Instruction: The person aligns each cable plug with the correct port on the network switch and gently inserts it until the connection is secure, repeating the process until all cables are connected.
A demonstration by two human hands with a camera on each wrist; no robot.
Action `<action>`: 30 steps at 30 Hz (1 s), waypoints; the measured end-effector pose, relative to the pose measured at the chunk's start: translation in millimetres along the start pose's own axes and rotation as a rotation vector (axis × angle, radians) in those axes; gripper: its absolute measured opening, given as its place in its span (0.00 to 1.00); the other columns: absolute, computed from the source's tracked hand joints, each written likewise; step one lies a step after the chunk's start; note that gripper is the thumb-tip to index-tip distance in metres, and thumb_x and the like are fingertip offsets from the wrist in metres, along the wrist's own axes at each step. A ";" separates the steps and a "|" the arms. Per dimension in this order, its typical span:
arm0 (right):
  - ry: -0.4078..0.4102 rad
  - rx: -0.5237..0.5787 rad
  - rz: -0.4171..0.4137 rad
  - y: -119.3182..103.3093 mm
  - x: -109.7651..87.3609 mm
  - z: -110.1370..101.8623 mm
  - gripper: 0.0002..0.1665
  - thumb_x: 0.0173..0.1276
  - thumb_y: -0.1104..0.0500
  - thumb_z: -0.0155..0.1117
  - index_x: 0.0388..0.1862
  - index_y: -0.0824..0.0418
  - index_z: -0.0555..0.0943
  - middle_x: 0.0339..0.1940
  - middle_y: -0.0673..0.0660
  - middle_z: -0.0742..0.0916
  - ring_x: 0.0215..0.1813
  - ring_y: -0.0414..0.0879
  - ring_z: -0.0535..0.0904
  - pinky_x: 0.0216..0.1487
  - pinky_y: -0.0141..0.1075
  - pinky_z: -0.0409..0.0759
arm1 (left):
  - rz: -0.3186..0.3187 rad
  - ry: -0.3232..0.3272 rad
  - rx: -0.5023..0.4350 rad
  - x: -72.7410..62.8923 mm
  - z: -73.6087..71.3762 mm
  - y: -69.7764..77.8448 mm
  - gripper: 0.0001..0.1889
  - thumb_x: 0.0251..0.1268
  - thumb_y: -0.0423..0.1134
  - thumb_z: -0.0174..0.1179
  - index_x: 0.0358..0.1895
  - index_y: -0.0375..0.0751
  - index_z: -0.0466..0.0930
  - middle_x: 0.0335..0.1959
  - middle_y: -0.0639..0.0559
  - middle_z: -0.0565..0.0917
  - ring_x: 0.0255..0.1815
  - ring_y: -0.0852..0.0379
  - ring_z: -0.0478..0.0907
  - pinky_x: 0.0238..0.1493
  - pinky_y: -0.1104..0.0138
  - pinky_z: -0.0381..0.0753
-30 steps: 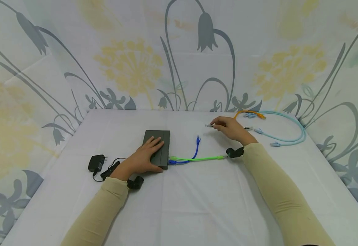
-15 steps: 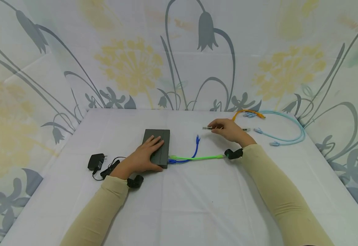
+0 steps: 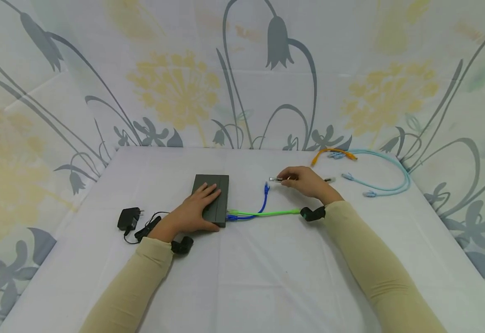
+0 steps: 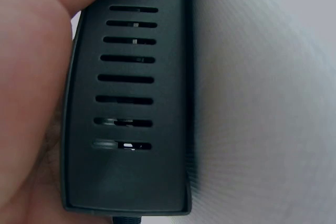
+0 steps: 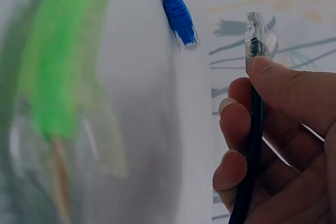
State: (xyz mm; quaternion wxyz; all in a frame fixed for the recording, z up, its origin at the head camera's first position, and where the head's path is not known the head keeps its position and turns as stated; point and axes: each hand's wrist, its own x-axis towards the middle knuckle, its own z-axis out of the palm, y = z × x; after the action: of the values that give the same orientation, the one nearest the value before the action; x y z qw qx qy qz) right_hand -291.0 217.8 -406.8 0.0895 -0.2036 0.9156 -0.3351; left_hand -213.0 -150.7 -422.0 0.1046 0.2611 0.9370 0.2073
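Note:
A dark grey network switch (image 3: 223,199) lies on the white cloth, and my left hand (image 3: 190,212) rests on it with fingers spread over the top and the thumb along its near end. Close up, the left wrist view shows its slotted side (image 4: 126,87). A blue network cable (image 3: 265,199) and a bright green one (image 3: 282,212) run out of the switch's right side. My right hand (image 3: 302,181) pinches a black network cable (image 5: 254,119) just behind its clear plug (image 5: 253,32). That plug points left, close to the blue cable's free plug (image 5: 180,19).
A black power adapter (image 3: 129,218) with a coiled cord (image 3: 148,227) lies left of the switch. At the back right are an orange cable (image 3: 334,150) and a looped light blue cable (image 3: 407,178). Patterned cloth (image 3: 242,69) hangs behind the table.
My right hand has moved left and slightly nearer with the black network cable, toward the blue cable's free plug. The left hand and the switch have stayed in place.

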 end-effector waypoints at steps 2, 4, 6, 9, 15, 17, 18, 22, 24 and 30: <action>-0.005 0.000 0.002 -0.1 -0.5 3.3 0.12 0.70 0.52 0.62 0.50 0.49 0.83 0.44 0.52 0.86 0.44 0.47 0.80 0.47 0.40 0.77 | -0.003 0.000 0.003 0.3 0.9 -0.7 0.56 0.48 0.58 0.72 0.78 0.48 0.49 0.81 0.50 0.45 0.81 0.44 0.34 0.73 0.40 0.51; -0.008 -0.005 0.002 0.3 -0.6 6.6 0.12 0.71 0.52 0.61 0.51 0.49 0.83 0.44 0.52 0.86 0.43 0.46 0.80 0.46 0.40 0.77 | -0.001 0.005 0.005 0.5 1.7 -1.2 0.56 0.48 0.58 0.73 0.78 0.48 0.49 0.81 0.50 0.45 0.81 0.44 0.35 0.73 0.39 0.51; -0.010 -0.006 -0.001 0.1 -0.4 9.6 0.12 0.71 0.52 0.61 0.51 0.49 0.83 0.44 0.52 0.86 0.41 0.45 0.80 0.46 0.39 0.77 | 0.002 0.011 0.008 0.5 1.9 -1.4 0.56 0.48 0.58 0.73 0.78 0.48 0.50 0.81 0.49 0.46 0.81 0.43 0.35 0.73 0.39 0.51; -0.019 0.005 0.001 -1.6 -0.5 13.2 0.13 0.71 0.52 0.61 0.52 0.50 0.83 0.45 0.52 0.86 0.41 0.45 0.80 0.46 0.39 0.77 | 0.000 0.013 0.007 0.3 1.3 -0.8 0.56 0.47 0.58 0.73 0.78 0.48 0.50 0.81 0.49 0.46 0.81 0.44 0.36 0.73 0.39 0.50; -0.041 0.009 0.006 -5.4 -2.5 18.6 0.14 0.72 0.51 0.59 0.53 0.49 0.82 0.46 0.52 0.85 0.42 0.45 0.80 0.47 0.40 0.76 | 0.003 0.010 0.005 -0.2 -0.7 1.7 0.56 0.47 0.58 0.73 0.78 0.47 0.50 0.81 0.49 0.46 0.81 0.43 0.35 0.73 0.39 0.51; -0.045 0.010 0.009 -6.5 -2.3 20.4 0.14 0.72 0.51 0.59 0.53 0.49 0.82 0.46 0.51 0.85 0.42 0.45 0.80 0.47 0.40 0.77 | 0.010 0.012 0.006 -0.5 -1.3 2.1 0.56 0.47 0.58 0.73 0.78 0.47 0.50 0.81 0.48 0.46 0.81 0.42 0.36 0.73 0.38 0.51; -0.047 0.012 0.010 -6.9 -2.3 21.4 0.14 0.72 0.51 0.59 0.53 0.49 0.82 0.47 0.51 0.85 0.42 0.45 0.80 0.48 0.40 0.77 | 0.009 0.012 0.002 -0.6 -1.5 2.4 0.56 0.47 0.58 0.73 0.78 0.47 0.50 0.81 0.48 0.46 0.81 0.43 0.36 0.73 0.39 0.51; -0.065 0.031 0.007 -9.5 -2.3 25.5 0.15 0.72 0.50 0.59 0.54 0.50 0.82 0.48 0.52 0.85 0.43 0.45 0.79 0.48 0.40 0.77 | 0.004 0.008 0.005 -1.5 -1.0 2.2 0.56 0.48 0.58 0.73 0.78 0.47 0.50 0.81 0.48 0.46 0.81 0.42 0.36 0.73 0.39 0.51; -0.071 0.042 0.004 -11.3 -2.7 26.9 0.15 0.72 0.50 0.60 0.55 0.50 0.82 0.48 0.52 0.85 0.43 0.45 0.79 0.48 0.40 0.77 | -0.002 0.004 0.009 -1.3 -0.2 1.8 0.56 0.48 0.58 0.73 0.78 0.47 0.49 0.81 0.48 0.46 0.81 0.42 0.35 0.73 0.39 0.51; -0.063 0.058 -0.006 -15.5 -3.0 31.4 0.14 0.71 0.52 0.60 0.53 0.52 0.82 0.48 0.52 0.85 0.42 0.45 0.79 0.47 0.39 0.77 | -0.011 0.006 0.005 0.3 0.8 1.2 0.56 0.48 0.58 0.73 0.78 0.48 0.49 0.81 0.50 0.45 0.81 0.44 0.35 0.74 0.40 0.50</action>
State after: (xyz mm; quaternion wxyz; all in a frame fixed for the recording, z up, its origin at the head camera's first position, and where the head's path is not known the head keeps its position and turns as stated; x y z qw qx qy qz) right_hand -274.0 190.3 -420.5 0.1232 -0.2141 0.9016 -0.3551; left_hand -212.5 -149.3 -422.3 0.1021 0.2557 0.9392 0.2051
